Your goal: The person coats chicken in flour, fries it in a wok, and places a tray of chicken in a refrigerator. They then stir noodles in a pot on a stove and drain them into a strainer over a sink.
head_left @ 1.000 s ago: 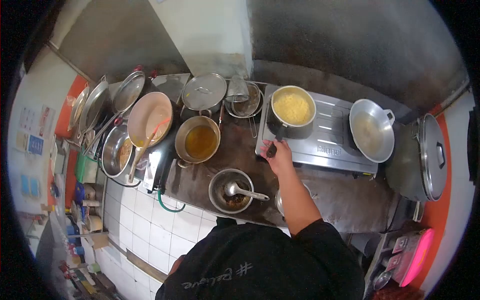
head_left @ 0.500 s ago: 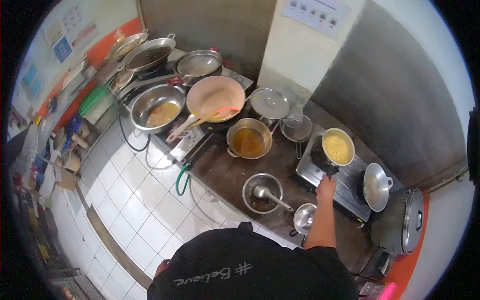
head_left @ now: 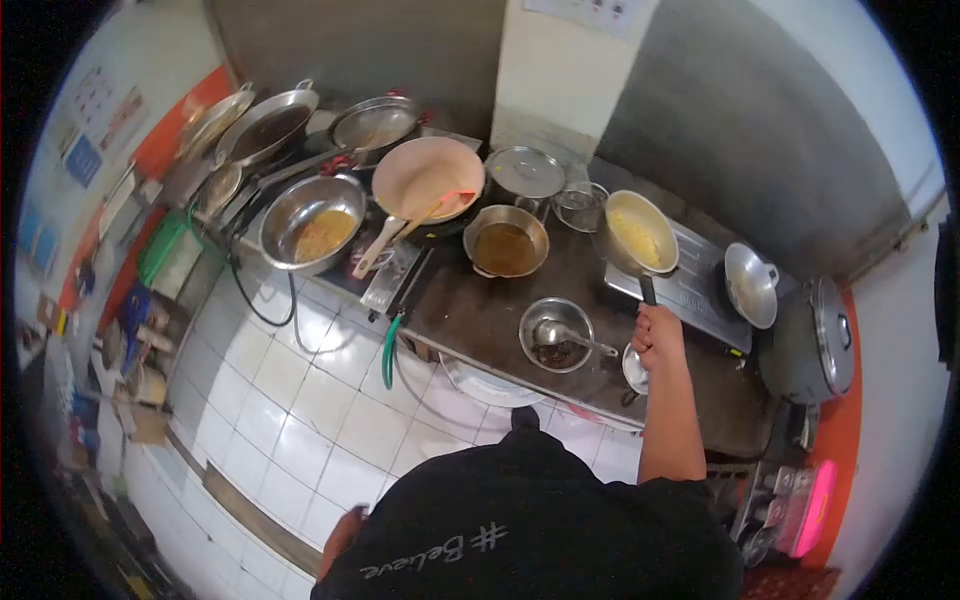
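My right hand (head_left: 657, 336) is closed round the dark handle of a saucepan (head_left: 614, 236), tilted above the left part of a silver gas stove (head_left: 698, 300). Pale yellow food (head_left: 640, 240) lies inside the pan. Close to my right wrist stands a small metal pan (head_left: 634, 370), partly covered by my arm. Left of it a steel bowl (head_left: 556, 318) holds a ladle (head_left: 568, 338) and some dark stuff. Down by my side hangs my left hand (head_left: 345, 530), away from the counter, its fingers too small and dim to read.
A pan of brown liquid (head_left: 505, 250) stands mid-counter. Behind it are a lidded pot (head_left: 526, 173) and a strainer (head_left: 581, 206). A pink-lined pan (head_left: 420, 175) carries a spatula across it. At right are a wok (head_left: 750, 285) and a large lidded pot (head_left: 805, 340).
My right hand has lifted the saucepan off the stove's burner and tipped it to the left. The view has shifted with my head.
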`<control>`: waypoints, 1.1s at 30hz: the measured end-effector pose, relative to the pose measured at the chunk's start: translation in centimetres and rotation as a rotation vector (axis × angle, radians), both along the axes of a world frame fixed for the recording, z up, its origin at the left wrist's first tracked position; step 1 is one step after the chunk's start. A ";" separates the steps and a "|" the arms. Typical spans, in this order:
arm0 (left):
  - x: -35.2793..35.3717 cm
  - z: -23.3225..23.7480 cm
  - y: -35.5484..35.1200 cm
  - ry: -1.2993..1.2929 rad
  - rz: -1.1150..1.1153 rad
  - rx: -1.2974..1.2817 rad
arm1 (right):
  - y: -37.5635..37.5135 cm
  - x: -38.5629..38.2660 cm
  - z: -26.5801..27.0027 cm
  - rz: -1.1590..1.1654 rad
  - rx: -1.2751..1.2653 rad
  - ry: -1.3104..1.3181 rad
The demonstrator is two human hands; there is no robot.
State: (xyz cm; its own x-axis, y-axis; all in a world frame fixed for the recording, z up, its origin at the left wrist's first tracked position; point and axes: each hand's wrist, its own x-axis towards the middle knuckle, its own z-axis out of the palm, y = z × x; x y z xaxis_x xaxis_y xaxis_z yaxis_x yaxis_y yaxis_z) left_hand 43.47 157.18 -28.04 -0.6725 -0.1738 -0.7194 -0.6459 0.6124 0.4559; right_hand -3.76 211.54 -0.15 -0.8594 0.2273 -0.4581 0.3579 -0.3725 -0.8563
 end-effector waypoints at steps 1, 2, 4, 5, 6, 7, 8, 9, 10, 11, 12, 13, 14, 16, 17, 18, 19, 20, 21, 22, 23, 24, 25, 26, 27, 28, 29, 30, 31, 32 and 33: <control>-5.5 1.7 0.5 0.057 -0.110 -0.060 | 0.7 0.5 -0.4 0.054 -0.003 0.012; -12.5 4.4 2.0 0.103 -0.266 -0.142 | 1.4 1.1 -0.6 0.066 -0.011 0.023; -24.7 10.8 6.6 0.239 -0.360 -0.101 | 3.1 2.2 -1.2 0.056 0.037 -0.016; -30.9 12.5 9.2 0.323 -0.424 -0.072 | 4.5 1.9 -1.9 0.080 0.103 -0.046; -36.4 13.6 12.1 0.421 -0.553 -0.123 | 6.4 1.9 -3.5 0.080 0.181 -0.036; -41.9 14.5 15.1 0.518 -0.681 -0.175 | 8.1 1.7 -5.3 0.081 0.256 -0.027; -47.5 16.3 19.1 0.544 -0.753 -0.218 | 9.4 1.5 -4.5 0.112 0.274 -0.045; -52.3 17.9 23.2 0.555 -0.824 -0.257 | 10.6 1.9 -3.4 0.148 0.290 -0.076; -56.6 18.2 26.8 0.714 -0.877 -0.331 | 12.1 2.1 -4.6 0.139 0.274 -0.098; -60.7 18.3 30.4 0.882 -0.922 -0.402 | 13.8 2.1 -5.9 0.152 0.424 -0.080; -64.7 18.1 33.7 0.795 -0.960 -0.478 | 15.1 1.8 -6.8 0.166 0.573 -0.057; -68.5 17.5 36.7 0.710 -0.993 -0.553 | 15.9 1.4 -5.8 0.167 0.580 -0.104; -72.0 16.2 39.2 0.626 -1.031 -0.669 | 16.7 0.9 -5.0 0.177 0.589 -0.146; -78.1 13.1 42.8 0.520 -1.059 -0.783 | 19.6 1.6 -7.3 0.180 0.602 -0.140; -80.7 11.8 44.3 0.347 -1.072 -0.917 | 20.6 1.2 -7.7 0.171 0.620 -0.126; -82.3 10.2 45.1 0.171 -1.080 -1.045 | 21.5 1.0 -7.5 0.180 0.614 -0.130; -83.6 8.1 45.4 0.162 -1.079 -1.047 | 21.6 0.7 -5.9 0.147 0.528 -0.220; -85.0 5.7 45.2 0.155 -1.089 -1.079 | 22.1 0.2 -5.4 0.111 0.444 -0.304; -86.4 3.6 45.0 0.152 -1.100 -1.112 | 23.0 0.0 -6.2 0.112 0.443 -0.300; -86.7 1.5 44.5 0.229 -1.043 -1.254 | 23.9 0.8 -7.0 0.136 0.517 -0.198; -87.2 1.2 44.5 0.236 -1.041 -1.257 | 24.5 1.2 -7.6 0.159 0.593 -0.092; -87.5 1.1 44.5 0.201 -1.000 -1.192 | 25.0 1.4 -8.0 0.156 0.595 -0.088; -87.6 1.6 44.8 0.167 -0.956 -1.128 | 25.2 1.6 -8.2 0.088 0.482 -0.125; -87.2 2.2 45.1 0.179 -0.985 -1.122 | 25.4 1.6 -8.2 0.021 0.367 -0.162; -86.9 2.9 45.4 0.183 -0.980 -1.125 | 25.4 1.6 -8.2 -0.045 0.251 -0.198; -86.5 3.7 45.7 0.170 -0.977 -1.095 | 25.3 1.4 -8.0 -0.044 0.252 -0.191; -86.1 4.2 46.0 0.157 -0.974 -1.063 | 25.2 1.2 -7.7 -0.067 0.232 -0.204; -85.7 4.6 46.4 0.162 -0.965 -1.063 | 25.4 1.0 -7.6 -0.088 0.213 -0.214; -85.3 5.0 46.8 0.179 -0.878 -1.013 | 25.6 0.9 -7.6 -0.083 0.217 -0.206; -84.9 5.4 46.9 0.196 -0.793 -0.963 | 25.7 0.8 -7.8 -0.063 0.244 -0.205; -84.3 5.3 46.8 0.198 -0.785 -0.963 | 25.7 0.9 -8.0 -0.043 0.271 -0.207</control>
State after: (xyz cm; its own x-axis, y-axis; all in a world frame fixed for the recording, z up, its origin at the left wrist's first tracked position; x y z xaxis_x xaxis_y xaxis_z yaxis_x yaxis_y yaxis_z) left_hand -40.83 204.02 -22.71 -0.9140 -0.0756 -0.3985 0.0712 0.9374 -0.3410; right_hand -2.89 237.27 -8.15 -0.7417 0.3986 -0.5394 0.5230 -0.1599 -0.8372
